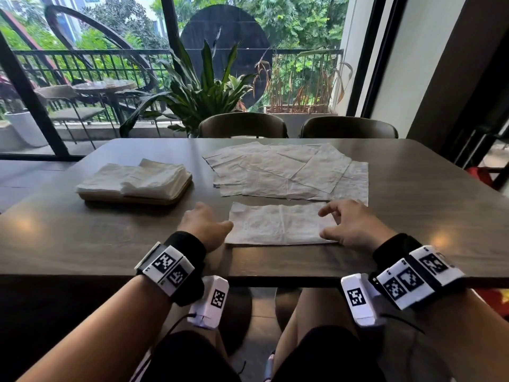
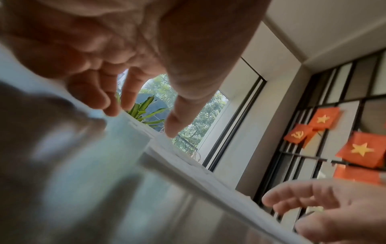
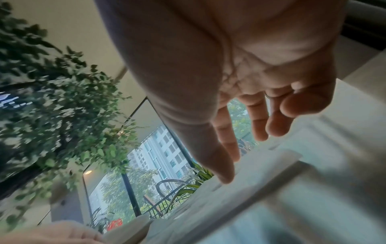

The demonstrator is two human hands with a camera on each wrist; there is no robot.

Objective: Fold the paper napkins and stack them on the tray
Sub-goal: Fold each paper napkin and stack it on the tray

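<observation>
A half-folded white napkin (image 1: 278,224) lies as a long rectangle on the table near the front edge. My left hand (image 1: 212,219) sits at its left end, thumb tip touching the edge and fingers relaxed downward (image 2: 144,105). My right hand (image 1: 338,221) hovers over the right end with fingers spread and the thumb tip on the paper (image 3: 225,178). Neither hand grips anything. A brown tray (image 1: 176,195) at the left carries a stack of folded napkins (image 1: 132,179). Several unfolded napkins (image 1: 289,172) lie overlapping behind the folded one.
The dark wooden table (image 1: 96,238) has bare surface between the tray and my left hand. Two chairs (image 1: 242,125) (image 1: 348,128) stand at the far side. A potted plant (image 1: 203,89) and a glass wall are behind them.
</observation>
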